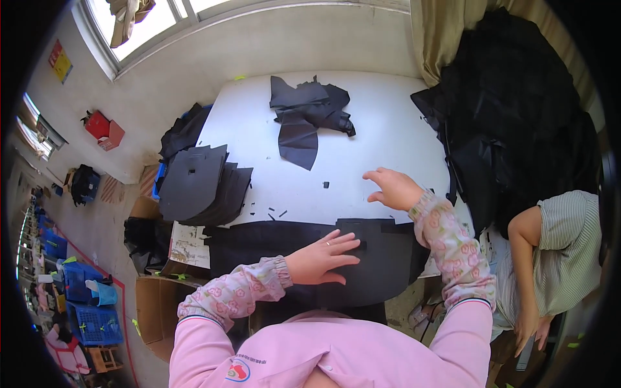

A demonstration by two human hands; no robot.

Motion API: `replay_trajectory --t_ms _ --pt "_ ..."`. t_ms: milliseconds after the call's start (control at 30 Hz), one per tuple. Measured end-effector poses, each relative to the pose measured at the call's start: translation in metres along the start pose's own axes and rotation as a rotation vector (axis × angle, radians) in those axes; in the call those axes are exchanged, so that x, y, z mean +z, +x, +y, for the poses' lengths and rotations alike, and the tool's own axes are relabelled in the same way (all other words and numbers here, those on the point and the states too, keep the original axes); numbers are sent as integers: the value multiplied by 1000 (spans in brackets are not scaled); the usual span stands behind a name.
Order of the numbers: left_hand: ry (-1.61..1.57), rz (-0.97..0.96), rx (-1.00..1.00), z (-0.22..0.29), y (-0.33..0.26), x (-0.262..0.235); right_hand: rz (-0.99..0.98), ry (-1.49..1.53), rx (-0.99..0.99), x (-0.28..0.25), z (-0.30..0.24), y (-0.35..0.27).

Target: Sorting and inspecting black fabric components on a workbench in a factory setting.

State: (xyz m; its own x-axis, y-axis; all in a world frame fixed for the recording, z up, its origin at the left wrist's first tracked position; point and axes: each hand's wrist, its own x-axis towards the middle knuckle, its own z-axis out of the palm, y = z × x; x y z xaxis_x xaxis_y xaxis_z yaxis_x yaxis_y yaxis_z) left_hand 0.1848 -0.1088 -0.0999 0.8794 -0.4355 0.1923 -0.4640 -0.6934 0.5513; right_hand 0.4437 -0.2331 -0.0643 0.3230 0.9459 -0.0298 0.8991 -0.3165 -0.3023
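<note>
My left hand (323, 260), a ring on one finger, has its fingers spread over a black cut sheet (381, 275) with a rounded lower edge. That sheet lies on a wider black piece (259, 249) along the table's near edge. To the right and farther in, my right hand (396, 189) is over the white table (369, 155), fingers apart and holding nothing. A small black square offcut (326, 185) lies left of it. Several black cut sheets form a stack (194, 184) at the table's left side. Crumpled black scraps (310, 113) lie near the far edge.
A tall heap of black material (517, 116) stands along the right side. Below it, a person in a striped shirt (569, 252) is close to my right arm. A cardboard box (155, 313) sits at the lower left, with blue baskets (96, 323) on the floor beyond.
</note>
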Motion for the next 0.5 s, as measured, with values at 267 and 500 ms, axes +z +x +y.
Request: replay_trajectory --t_ms 267,500 --pt "28 370 -514 -163 3 -54 -39 -69 114 50 34 210" --pt "400 457 -757 -257 -5 -44 -165 -58 269 78 32 254"
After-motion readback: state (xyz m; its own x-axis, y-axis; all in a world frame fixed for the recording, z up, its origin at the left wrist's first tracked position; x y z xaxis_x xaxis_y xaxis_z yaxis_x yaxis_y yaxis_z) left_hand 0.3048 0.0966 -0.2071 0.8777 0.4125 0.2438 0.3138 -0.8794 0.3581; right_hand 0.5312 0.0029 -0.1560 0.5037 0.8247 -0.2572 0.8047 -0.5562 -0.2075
